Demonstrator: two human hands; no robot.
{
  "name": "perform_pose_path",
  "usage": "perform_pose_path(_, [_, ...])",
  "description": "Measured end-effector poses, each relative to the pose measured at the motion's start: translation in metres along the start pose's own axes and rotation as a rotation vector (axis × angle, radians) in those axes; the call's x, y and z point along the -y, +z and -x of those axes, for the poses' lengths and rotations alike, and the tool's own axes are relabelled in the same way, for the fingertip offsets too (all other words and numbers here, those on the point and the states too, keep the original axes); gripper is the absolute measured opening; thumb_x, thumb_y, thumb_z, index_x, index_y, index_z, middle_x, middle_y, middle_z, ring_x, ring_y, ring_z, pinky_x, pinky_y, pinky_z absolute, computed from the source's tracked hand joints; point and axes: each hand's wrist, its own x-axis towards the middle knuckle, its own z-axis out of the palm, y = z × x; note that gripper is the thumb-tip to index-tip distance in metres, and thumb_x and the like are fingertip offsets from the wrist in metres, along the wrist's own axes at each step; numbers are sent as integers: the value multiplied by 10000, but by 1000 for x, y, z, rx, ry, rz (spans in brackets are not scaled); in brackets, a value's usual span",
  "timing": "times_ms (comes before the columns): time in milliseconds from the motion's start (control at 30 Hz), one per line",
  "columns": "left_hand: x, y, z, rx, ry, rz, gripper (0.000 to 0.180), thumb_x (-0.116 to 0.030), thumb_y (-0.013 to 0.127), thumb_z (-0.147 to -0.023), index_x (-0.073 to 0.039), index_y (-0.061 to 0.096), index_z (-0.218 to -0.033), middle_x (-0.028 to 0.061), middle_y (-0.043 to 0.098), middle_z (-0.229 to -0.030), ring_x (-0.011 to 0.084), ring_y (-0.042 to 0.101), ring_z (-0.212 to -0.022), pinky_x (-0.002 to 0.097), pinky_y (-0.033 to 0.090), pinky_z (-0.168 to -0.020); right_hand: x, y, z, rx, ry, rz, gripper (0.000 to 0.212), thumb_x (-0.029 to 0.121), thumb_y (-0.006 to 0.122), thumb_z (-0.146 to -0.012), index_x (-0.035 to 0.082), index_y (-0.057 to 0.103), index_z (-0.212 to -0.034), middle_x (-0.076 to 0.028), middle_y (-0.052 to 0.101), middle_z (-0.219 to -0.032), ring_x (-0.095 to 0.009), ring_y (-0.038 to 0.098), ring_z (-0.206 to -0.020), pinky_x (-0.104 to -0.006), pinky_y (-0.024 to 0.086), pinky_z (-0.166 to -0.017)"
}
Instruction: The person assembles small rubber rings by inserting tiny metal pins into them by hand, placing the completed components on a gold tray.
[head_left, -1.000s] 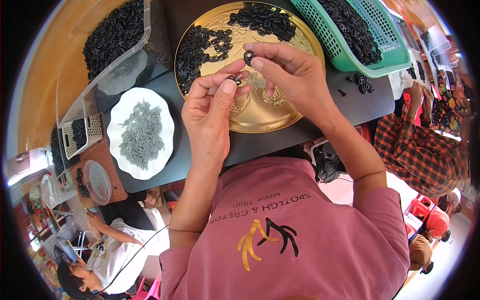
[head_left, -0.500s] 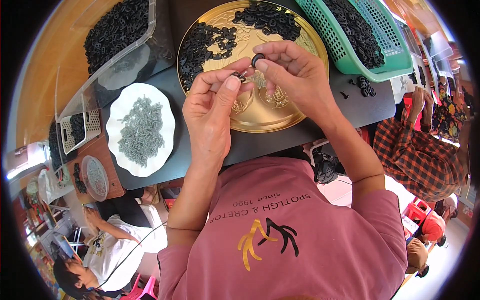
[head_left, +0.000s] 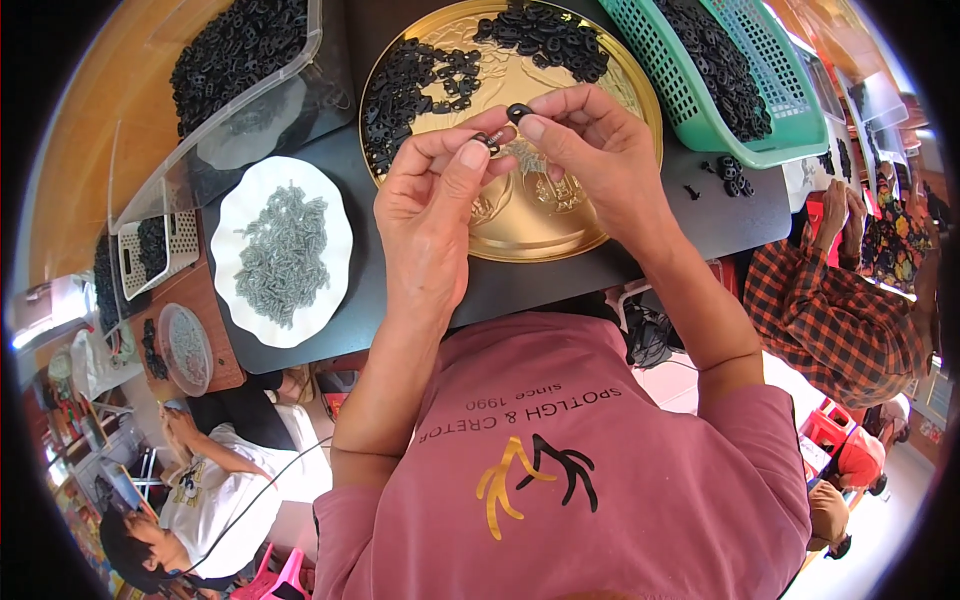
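Note:
Both my hands are raised over a round gold tray (head_left: 545, 240). My left hand (head_left: 428, 205) pinches a small black plastic piece (head_left: 487, 142) between thumb and fingers, with a bit of thin silvery metal, apparently a spring, at its right side. My right hand (head_left: 608, 150) grips a rounded black plastic piece (head_left: 519, 112) by thumb and forefinger, close to the left fingertips. The two pieces are apart. Two groups of loose black parts lie on the tray: flat ones (head_left: 400, 95) at the left and rounder ones (head_left: 550, 42) at the far side.
A white wavy-edged plate (head_left: 228, 255) left of my hands holds many small silvery springs. Beyond it stands a clear bin (head_left: 318, 50) of black parts; a green basket (head_left: 790, 150) of them stands far right. Loose pieces (head_left: 735, 180) lie beside the basket. Other people sit on both sides.
The metal spring at my left fingertips shows less than before. My right hand's black piece has tilted and shifted slightly right. Both hands stay close together above the tray.

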Motion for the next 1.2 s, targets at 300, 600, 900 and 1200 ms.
perform_pose_path(300, [-1, -2, 3, -105, -88, -13, 150, -100, 633, -899, 5, 588, -996, 79, 644, -886, 117, 604, -755, 247, 501, -706, 13, 9, 6, 23, -15, -115, 188, 79, 663, -855, -8, 606, -1012, -34, 618, -833, -67, 539, -656, -221, 457, -595])
perform_pose_path(600, [-3, -2, 5, -110, -103, -20, 147, -102, 630, -900, 8, 586, -985, 63, 633, -831, 104, 592, -709, 240, 493, -675, 9, 14, 7, 51, -55, -93, 186, 68, 669, -856, -11, 604, -1011, -44, 629, -866, -81, 558, -679, -217, 463, -602])
perform_pose_path(900, [-3, 3, 7, -133, -96, 27, 149, -99, 623, -905, 11, 584, -998, 62, 629, -835, 111, 597, -714, 249, 507, -672, 3, 26, 12, 4, -190, -60, 184, 28, 646, -869, -11, 593, -1040, -45, 628, -869, -64, 555, -690, -196, 465, -622])
perform_pose_path(1200, [-4, 2, 10, -137, -89, 54, 148, -86, 628, -901, 15, 594, -1003, 70, 642, -837, 121, 616, -724, 253, 519, -672, 4, 27, 16, 67, -194, -81, 163, 0, 604, -891, -43, 579, -1046, -57, 636, -888, -84, 609, -806, -223, 510, -742])
